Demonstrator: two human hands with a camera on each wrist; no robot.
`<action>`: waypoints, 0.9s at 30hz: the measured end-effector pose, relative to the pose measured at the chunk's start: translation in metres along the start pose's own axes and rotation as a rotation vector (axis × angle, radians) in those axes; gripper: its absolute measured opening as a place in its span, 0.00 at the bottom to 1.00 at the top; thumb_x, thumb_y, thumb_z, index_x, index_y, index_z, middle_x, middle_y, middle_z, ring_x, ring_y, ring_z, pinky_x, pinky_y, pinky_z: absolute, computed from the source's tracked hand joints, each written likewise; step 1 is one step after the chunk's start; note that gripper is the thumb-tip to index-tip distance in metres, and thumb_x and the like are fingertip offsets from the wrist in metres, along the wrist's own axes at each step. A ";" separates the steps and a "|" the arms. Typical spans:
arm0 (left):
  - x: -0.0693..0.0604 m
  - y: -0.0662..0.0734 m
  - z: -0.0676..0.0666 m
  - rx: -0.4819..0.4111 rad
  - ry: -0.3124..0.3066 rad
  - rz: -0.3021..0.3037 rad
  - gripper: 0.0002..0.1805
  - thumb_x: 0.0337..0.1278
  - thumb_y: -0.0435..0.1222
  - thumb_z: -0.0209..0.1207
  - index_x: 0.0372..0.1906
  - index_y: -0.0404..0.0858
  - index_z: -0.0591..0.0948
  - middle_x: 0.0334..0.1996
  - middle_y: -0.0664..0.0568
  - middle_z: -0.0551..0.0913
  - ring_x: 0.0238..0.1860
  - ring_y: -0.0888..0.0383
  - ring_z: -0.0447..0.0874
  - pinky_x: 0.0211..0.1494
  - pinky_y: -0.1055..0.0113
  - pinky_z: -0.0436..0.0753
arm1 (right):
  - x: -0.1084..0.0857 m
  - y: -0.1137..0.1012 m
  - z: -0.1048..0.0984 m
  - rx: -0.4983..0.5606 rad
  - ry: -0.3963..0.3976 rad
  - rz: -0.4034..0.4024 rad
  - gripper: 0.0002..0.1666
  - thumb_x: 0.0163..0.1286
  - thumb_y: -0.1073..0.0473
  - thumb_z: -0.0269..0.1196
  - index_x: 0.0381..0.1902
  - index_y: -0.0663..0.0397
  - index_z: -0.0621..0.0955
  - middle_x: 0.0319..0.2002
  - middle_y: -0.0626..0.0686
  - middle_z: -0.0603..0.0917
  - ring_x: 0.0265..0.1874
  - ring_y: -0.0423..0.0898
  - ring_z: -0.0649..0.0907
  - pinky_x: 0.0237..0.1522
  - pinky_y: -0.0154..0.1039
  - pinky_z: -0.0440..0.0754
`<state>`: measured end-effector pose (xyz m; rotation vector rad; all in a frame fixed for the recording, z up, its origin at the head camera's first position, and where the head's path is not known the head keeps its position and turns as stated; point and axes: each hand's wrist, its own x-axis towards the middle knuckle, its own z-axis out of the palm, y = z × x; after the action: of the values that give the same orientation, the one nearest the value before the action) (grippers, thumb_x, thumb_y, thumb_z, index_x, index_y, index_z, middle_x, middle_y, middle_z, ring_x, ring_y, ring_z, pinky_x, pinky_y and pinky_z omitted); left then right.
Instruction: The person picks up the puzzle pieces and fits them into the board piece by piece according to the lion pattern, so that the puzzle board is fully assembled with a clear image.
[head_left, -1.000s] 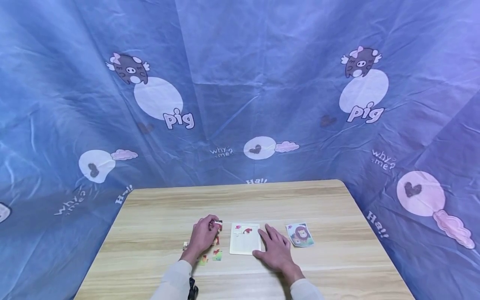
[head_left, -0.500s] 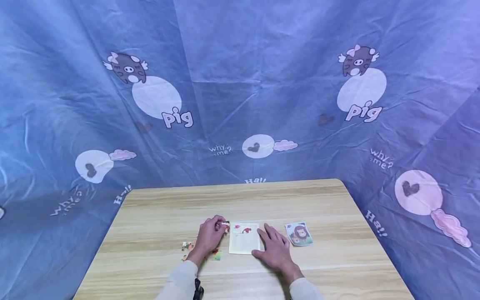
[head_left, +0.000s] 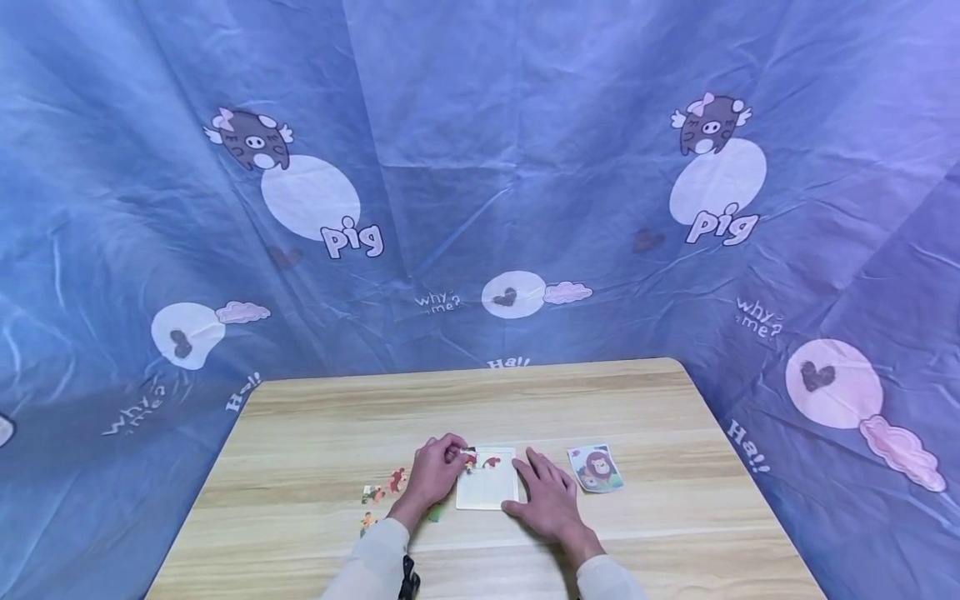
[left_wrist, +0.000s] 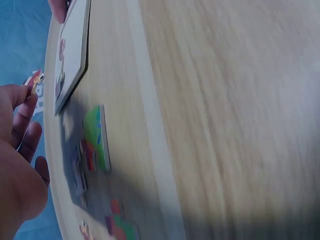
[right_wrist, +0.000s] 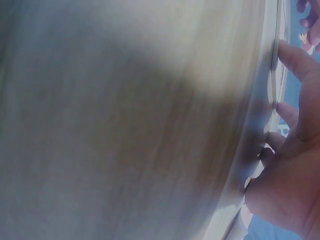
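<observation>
My left hand pinches a jigsaw puzzle piece between thumb and fingertips, over the upper left corner of the white puzzle tray. In the left wrist view the held piece, red with a pale edge, appears raised off the table. Another piece with a red figure lies in the tray's top row. My right hand rests with spread fingers along the tray's right edge, thumb at the lower right corner. The left hand hides part of the tray's upper left.
Several loose pieces lie left of the tray, among them a red one and a green one. A lion picture card lies right of my right hand. Blue printed cloth hangs behind the wooden table.
My left hand has moved right with the puzzle piece, from the loose pieces to the tray's upper left corner. The right hand stays by the tray's right edge.
</observation>
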<state>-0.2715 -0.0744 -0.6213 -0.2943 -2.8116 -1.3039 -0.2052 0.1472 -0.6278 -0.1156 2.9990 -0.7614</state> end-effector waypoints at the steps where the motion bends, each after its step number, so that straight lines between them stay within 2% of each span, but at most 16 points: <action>1: 0.000 0.000 0.002 -0.004 -0.008 -0.002 0.05 0.56 0.41 0.63 0.38 0.52 0.83 0.24 0.64 0.75 0.30 0.65 0.69 0.45 0.63 0.69 | 0.000 0.000 0.000 0.002 0.002 0.000 0.47 0.51 0.33 0.66 0.67 0.43 0.71 0.73 0.56 0.62 0.72 0.56 0.62 0.65 0.63 0.57; 3: 0.001 0.002 0.006 -0.004 -0.018 -0.001 0.05 0.55 0.41 0.63 0.38 0.51 0.83 0.24 0.63 0.76 0.30 0.65 0.69 0.44 0.63 0.68 | 0.000 0.000 0.000 0.005 0.000 0.002 0.47 0.52 0.33 0.66 0.67 0.43 0.71 0.74 0.55 0.62 0.72 0.56 0.61 0.65 0.62 0.57; 9: 0.003 0.007 0.016 0.003 -0.039 0.038 0.08 0.55 0.40 0.63 0.41 0.49 0.85 0.26 0.63 0.80 0.31 0.65 0.69 0.52 0.56 0.66 | 0.000 0.000 0.000 0.008 0.000 0.003 0.47 0.51 0.33 0.67 0.67 0.43 0.71 0.73 0.56 0.62 0.72 0.57 0.62 0.66 0.62 0.57; 15: 0.003 0.010 0.021 0.022 -0.057 0.033 0.07 0.52 0.41 0.65 0.38 0.53 0.85 0.26 0.66 0.80 0.30 0.67 0.68 0.48 0.61 0.65 | 0.000 0.001 0.001 0.001 0.006 0.003 0.47 0.52 0.33 0.66 0.67 0.43 0.71 0.74 0.55 0.62 0.73 0.56 0.61 0.66 0.62 0.57; 21: 0.004 0.012 0.024 0.023 -0.056 0.074 0.08 0.49 0.38 0.64 0.37 0.51 0.86 0.24 0.66 0.80 0.30 0.66 0.68 0.49 0.60 0.66 | -0.001 0.002 0.001 0.000 0.013 -0.003 0.47 0.52 0.33 0.66 0.67 0.43 0.71 0.73 0.56 0.62 0.72 0.57 0.62 0.65 0.63 0.57; 27: 0.006 0.014 0.027 0.008 -0.069 0.046 0.07 0.51 0.39 0.65 0.36 0.53 0.85 0.26 0.65 0.80 0.31 0.66 0.69 0.46 0.63 0.66 | -0.003 0.000 0.003 0.006 0.012 -0.007 0.47 0.51 0.32 0.66 0.67 0.43 0.71 0.73 0.55 0.63 0.72 0.57 0.63 0.66 0.63 0.57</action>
<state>-0.2734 -0.0440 -0.6271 -0.4088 -2.8467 -1.2981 -0.2021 0.1457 -0.6304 -0.1214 3.0092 -0.7750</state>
